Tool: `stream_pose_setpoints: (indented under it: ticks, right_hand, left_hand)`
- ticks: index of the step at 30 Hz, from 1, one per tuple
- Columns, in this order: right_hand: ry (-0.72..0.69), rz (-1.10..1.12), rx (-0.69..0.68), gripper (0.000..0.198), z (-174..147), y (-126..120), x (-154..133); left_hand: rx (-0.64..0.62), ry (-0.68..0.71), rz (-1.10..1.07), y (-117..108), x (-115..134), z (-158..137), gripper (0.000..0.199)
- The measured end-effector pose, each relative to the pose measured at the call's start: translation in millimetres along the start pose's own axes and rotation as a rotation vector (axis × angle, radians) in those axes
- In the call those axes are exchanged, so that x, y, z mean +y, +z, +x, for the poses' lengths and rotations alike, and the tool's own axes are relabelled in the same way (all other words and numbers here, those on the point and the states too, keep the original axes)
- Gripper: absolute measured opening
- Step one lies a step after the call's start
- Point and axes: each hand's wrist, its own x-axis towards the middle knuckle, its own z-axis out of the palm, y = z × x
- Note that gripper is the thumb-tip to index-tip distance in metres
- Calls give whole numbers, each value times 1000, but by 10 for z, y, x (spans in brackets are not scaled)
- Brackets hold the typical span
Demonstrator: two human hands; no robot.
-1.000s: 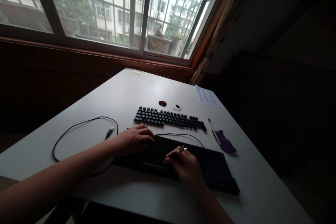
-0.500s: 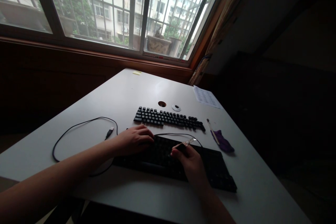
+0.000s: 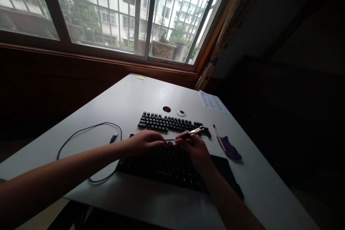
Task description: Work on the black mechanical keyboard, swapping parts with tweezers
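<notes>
Right hand (image 3: pixel 194 148) is wrapped around a tool (image 3: pixel 194 131) pointed to two o'clock; for left hand (image 3: pixel 145 141) over keyboard (image 3: pixel 172 167), grip cannot be told

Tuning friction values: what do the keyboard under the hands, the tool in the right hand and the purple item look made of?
Keyboard: probably plastic, dark and mostly matte; straight edges, dull surface, though it's dim.
Tool: front looks like bare metal, from its bright glint; dark grip possibly plastic or rubber.
Purple item: likely fabric, matte; soft, irregular outline.
</notes>
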Motion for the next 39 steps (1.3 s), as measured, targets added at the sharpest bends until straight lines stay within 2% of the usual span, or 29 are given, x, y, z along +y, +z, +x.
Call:
stream_pose_setpoints:
  ticks: [2, 4, 6, 9, 11, 19, 23, 30, 32, 35, 39]
  right_hand:
    - [-54, 23, -26, 24, 68, 30, 35]
    - [-102, 47, -40, 20, 110, 61, 98]
    - [-133, 71, -51, 16, 127, 87, 167]
    - [-158, 88, -56, 13, 126, 116, 247]
    - [-163, 93, -55, 11, 118, 129, 278]
    - [-183, 152, -84, 3, 62, 143, 322]
    - [-238, 131, -73, 2, 31, 133, 330]
    - [-359, -5, -1, 7, -11, 129, 265]
    - [-387, -27, 62, 9, -15, 102, 268]
    - [-377, -9, 182, 7, -12, 39, 294]
    - [-324, -33, 217, 3, -8, -3, 308]
  left_hand:
    - [13, -154, -331, 31, -6, 67, 31]
    - [10, -238, -622, 84, -53, 116, 33]
    - [-5, -280, -809, 145, -121, 141, 33]
    - [27, -318, -960, 213, -213, 142, 29]
    - [55, -326, -998, 230, -247, 132, 30]
    - [18, -346, -1045, 229, -250, 108, 37]
    - [64, -348, -1036, 238, -220, 96, 37]
    - [182, -327, -1023, 246, -210, 82, 37]
    - [235, -314, -1014, 229, -245, 76, 36]
    - [311, -278, -999, 178, -275, 61, 36]
    - [302, -230, -937, 125, -228, 35, 26]
